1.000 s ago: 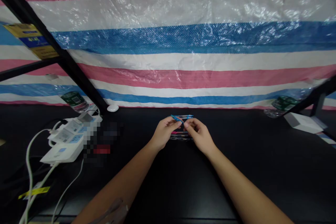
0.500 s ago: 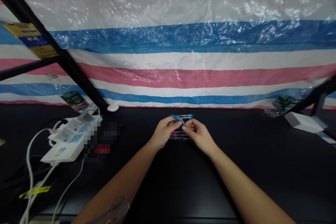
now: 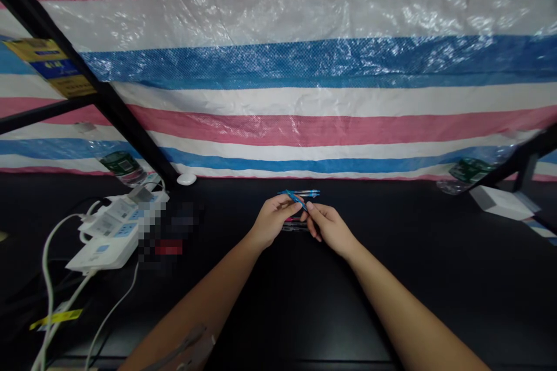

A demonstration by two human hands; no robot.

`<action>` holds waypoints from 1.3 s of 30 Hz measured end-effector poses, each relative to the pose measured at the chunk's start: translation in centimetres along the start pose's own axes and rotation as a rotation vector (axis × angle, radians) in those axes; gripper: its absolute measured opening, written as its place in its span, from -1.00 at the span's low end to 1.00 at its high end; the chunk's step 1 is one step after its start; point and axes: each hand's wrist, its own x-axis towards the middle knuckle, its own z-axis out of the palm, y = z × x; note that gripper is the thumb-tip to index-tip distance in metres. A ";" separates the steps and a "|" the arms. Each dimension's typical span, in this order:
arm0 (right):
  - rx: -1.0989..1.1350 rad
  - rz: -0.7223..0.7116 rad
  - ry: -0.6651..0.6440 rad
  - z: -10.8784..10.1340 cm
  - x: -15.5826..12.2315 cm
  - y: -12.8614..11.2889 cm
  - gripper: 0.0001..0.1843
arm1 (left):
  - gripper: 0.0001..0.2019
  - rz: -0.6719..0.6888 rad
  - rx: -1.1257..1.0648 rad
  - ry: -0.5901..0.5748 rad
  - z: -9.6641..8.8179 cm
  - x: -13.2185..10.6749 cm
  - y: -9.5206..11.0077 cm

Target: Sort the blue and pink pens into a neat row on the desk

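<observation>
At the far middle of the black table (image 3: 278, 301), just before the striped tarp (image 3: 304, 98), both my hands met on one blue pen (image 3: 296, 199). My left hand (image 3: 270, 221) had its grip closed on the pen's upper left end, pinching it between thumb and forefinger. My right hand (image 3: 329, 227) had its grip closed on the lower right end, fingertips gathered around it. The pen sat between the two grips, lifted clear of the table. Its long axis slanted from upper left, farther from me, down to the right, nearer to me. Neither hand was the nearer one, since each held an end and the gap between them was short. Both forearms ran in from the bottom corners and converged, wrists straight, palms turned toward each other.

Just beyond the held pen a second blue pen (image 3: 313, 192) lay flat on the table, its axis running left to right, apart from my fingers. Under and between my hands lay a few more pens (image 3: 292, 224), also crosswise, one of them pink; how many I could not tell. Well off to the left sat white power strips (image 3: 108, 235) with their cables, and a bottle (image 3: 122, 165) lay behind them. Another bottle (image 3: 467, 171) and a white box (image 3: 505, 203) were far to the right.
</observation>
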 end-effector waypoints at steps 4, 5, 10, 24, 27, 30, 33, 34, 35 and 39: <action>0.007 -0.082 0.084 0.0 0.0 -0.5 -0.59 | -0.77 0.024 0.000 0.041 -0.1 0.1 0.0; 0.007 -0.094 0.110 0.0 0.0 -0.6 -0.61 | -0.77 0.029 0.004 0.050 -0.2 0.1 0.1; 0.026 0.003 0.057 -0.1 0.0 -0.5 -0.53 | -0.79 0.011 0.001 0.047 -0.1 0.1 0.3; 0.107 0.007 0.005 0.0 0.0 -0.2 -0.55 | -0.81 0.029 -0.003 0.047 0.0 0.0 0.4; 0.150 -0.001 0.015 0.1 0.0 -0.5 -0.57 | -0.80 0.038 -0.014 0.052 -0.1 0.0 0.4; 0.320 0.009 0.058 -0.1 -0.1 -1.3 -0.55 | -0.77 0.060 -0.054 0.106 -0.3 0.2 0.1; 0.552 0.039 0.065 -0.9 0.0 -1.8 -0.46 | -0.75 0.081 -0.127 0.157 -0.6 0.4 -0.2; 0.595 0.035 0.074 -1.1 0.0 -1.8 -0.46 | -0.75 0.083 -0.147 0.158 -0.6 0.4 -0.3; 0.622 0.031 0.082 -1.3 0.1 -1.8 -0.48 | -0.75 0.085 -0.160 0.155 -0.6 0.4 -0.4; 0.687 0.044 0.116 -1.4 0.2 -1.3 -0.60 | -0.75 0.095 -0.168 0.140 -0.6 0.4 -0.4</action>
